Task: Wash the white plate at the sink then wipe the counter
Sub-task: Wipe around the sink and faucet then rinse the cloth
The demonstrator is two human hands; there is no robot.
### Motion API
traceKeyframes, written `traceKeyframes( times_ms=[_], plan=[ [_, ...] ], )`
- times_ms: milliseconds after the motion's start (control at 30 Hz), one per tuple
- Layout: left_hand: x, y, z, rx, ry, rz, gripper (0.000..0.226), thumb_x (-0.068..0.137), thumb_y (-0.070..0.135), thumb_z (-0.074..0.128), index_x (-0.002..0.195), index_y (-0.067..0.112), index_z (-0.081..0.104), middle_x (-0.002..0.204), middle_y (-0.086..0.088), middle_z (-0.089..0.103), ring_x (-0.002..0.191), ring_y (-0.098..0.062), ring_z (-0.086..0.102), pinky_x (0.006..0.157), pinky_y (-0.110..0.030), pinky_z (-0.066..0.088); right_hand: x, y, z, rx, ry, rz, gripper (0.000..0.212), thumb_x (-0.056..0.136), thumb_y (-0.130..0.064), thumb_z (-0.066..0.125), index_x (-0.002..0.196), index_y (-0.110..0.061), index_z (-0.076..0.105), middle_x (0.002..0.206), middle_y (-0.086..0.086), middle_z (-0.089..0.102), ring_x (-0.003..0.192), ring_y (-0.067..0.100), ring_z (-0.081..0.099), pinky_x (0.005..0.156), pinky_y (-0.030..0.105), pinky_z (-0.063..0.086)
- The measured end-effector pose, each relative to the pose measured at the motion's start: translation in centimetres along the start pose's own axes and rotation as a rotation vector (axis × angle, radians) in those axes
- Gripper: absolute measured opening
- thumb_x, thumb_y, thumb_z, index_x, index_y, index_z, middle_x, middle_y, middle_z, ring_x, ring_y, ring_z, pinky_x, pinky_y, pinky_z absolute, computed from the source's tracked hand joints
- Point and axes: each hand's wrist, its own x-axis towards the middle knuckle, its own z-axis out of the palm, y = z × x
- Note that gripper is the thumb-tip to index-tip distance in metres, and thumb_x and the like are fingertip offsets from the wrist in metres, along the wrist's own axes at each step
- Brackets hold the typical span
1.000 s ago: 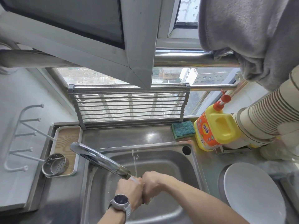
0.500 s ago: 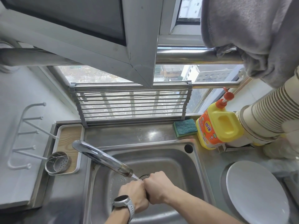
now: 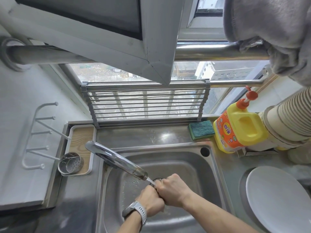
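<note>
Both hands are together under the faucet (image 3: 116, 159), over the sink (image 3: 217, 167). The left hand (image 3: 151, 201) and the right hand (image 3: 173, 190) have curled fingers pressed against each other; whether they hold something, I cannot tell. The white plate (image 3: 276, 199) lies flat on the tabletop (image 3: 234, 170), to the right of the sink. I judge the right hand nearer for taking it.
</note>
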Motion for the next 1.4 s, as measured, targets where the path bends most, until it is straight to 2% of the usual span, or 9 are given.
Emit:
traceKeyframes(
  times_ms=[167,333,433,533,733,1000,1167,1267,1400],
  plan=[
    [-0.3,0.0,0.5,-0.037,-0.057,-0.047,0.019,0.047,0.022,0.076,0.063,0.015,0.068,0.080,-0.003,0.077,0.081,-0.021,0.075,0.063,-0.031,0.059,-0.5,-0.2,0.7,-0.001,0.060,0.006,0.024,0.048,-0.037,0.075,0.061,-0.026,0.059,0.047,-0.008,0.059,0.036,0.010,0.058,0.037,0.017,0.033],
    [-0.9,0.2,1.1,0.011,-0.011,0.008,0.032,0.057,0.036,0.069,0.080,0.015,0.072,0.084,-0.002,0.075,0.081,-0.024,0.072,0.060,-0.027,0.051,-1.0,-0.6,0.9,0.013,0.118,0.067,0.030,0.044,-0.030,0.081,0.059,-0.025,0.057,0.046,-0.006,0.058,0.036,0.012,0.057,0.036,0.021,0.039],
    [-1.8,0.2,1.6,-0.070,0.011,0.051,0.035,0.060,0.049,0.067,0.081,0.022,0.064,0.085,0.001,0.075,0.085,-0.020,0.071,0.060,-0.024,0.044,-1.6,-0.6,0.1,0.055,0.063,0.227,0.035,0.051,-0.024,0.085,0.077,-0.021,0.060,0.069,-0.003,0.067,0.062,0.017,0.067,0.054,0.028,0.049],
    [-3.5,-0.2,0.8,-0.382,0.030,0.055,0.039,0.063,0.044,0.080,0.090,0.021,0.065,0.081,0.009,0.071,0.074,-0.009,0.067,0.067,-0.026,0.050,-2.8,-0.1,-0.4,0.352,-0.075,0.441,0.042,0.075,-0.021,0.072,0.106,-0.013,0.045,0.109,0.008,0.061,0.104,0.029,0.057,0.080,0.038,0.047],
    [-8.3,0.0,-1.4,-1.053,-0.110,-0.006,0.029,0.096,0.028,0.068,0.120,0.011,0.067,0.115,-0.020,0.075,0.102,-0.036,0.074,0.081,-0.038,0.062,-6.6,-0.7,-3.5,1.271,-0.185,0.652,0.072,0.063,-0.045,0.081,0.114,-0.016,0.039,0.104,-0.003,0.061,0.092,0.008,0.061,0.071,0.020,0.048],
    [-13.6,0.2,-3.4,-1.339,0.010,0.088,0.026,0.096,0.001,0.061,0.118,-0.013,0.064,0.112,-0.031,0.072,0.090,-0.033,0.076,0.068,-0.031,0.062,-10.9,-2.2,-7.3,1.957,0.252,0.952,0.023,0.089,-0.026,0.070,0.105,-0.008,0.069,0.100,0.012,0.076,0.086,0.020,0.071,0.070,0.032,0.052],
    [-15.9,-0.7,-4.1,-1.553,-0.044,0.098,0.029,0.080,0.003,0.064,0.107,-0.008,0.061,0.112,-0.032,0.066,0.096,-0.045,0.073,0.076,-0.042,0.063,-13.3,-1.5,-9.9,2.473,0.493,0.965,0.037,0.086,-0.006,0.049,0.119,-0.002,0.065,0.094,0.021,0.070,0.082,0.030,0.064,0.066,0.035,0.058],
    [-17.3,-0.2,-4.2,-1.552,-0.118,0.137,0.026,0.078,0.013,0.071,0.095,-0.005,0.062,0.106,-0.031,0.066,0.099,-0.046,0.071,0.084,-0.047,0.061,-14.2,-1.8,-10.9,2.491,0.473,0.837,0.040,0.078,-0.004,0.056,0.115,-0.008,0.069,0.099,0.021,0.072,0.091,0.034,0.065,0.077,0.041,0.058],
    [-19.1,-0.1,-4.2,-1.320,-0.120,0.238,0.032,0.075,0.010,0.088,0.086,0.004,0.059,0.116,-0.036,0.068,0.107,-0.042,0.071,0.090,-0.037,0.061,-14.4,-2.1,-12.5,2.018,0.380,0.877,0.033,0.084,0.006,0.065,0.114,-0.008,0.062,0.102,0.016,0.073,0.084,0.027,0.072,0.070,0.033,0.060]
  ],
)
